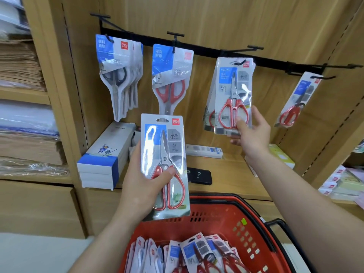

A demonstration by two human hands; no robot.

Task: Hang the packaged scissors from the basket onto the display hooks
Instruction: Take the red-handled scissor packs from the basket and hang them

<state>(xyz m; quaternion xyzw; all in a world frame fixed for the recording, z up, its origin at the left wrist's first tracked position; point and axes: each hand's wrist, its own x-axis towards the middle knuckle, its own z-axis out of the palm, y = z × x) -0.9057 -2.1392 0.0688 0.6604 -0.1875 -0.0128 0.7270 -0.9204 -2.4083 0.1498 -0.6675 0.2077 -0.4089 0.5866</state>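
Head view: L hand (141, 186) grips a scissors pack (165, 164) upright above the red basket (226, 209), thumb across the front over the red handles, fingers curled behind. Red "deli" logo top-right of the card; blue panel and grey info squares, small print too blurred to read.

R hand (252, 133) pinches the bottom edge of a matching hung pack (233, 95), thumb in front, fingers behind. That pack's top is at the 3rd hook (254, 47) on the black rail (197, 49), w/ more packs behind it. It also carries a red "deli" logo.

1st hook: grey-handled packs (118, 75), blue cards w/ white Chinese characters and a "deli" logo. 2nd hook: red-handled pack (170, 75), same blue card. Far right: another red-handled pack (297, 101), tilted.

More packs (197, 253) lie in the basket, logos showing. White-and-blue boxes (102, 154) are stacked on the shelf below.
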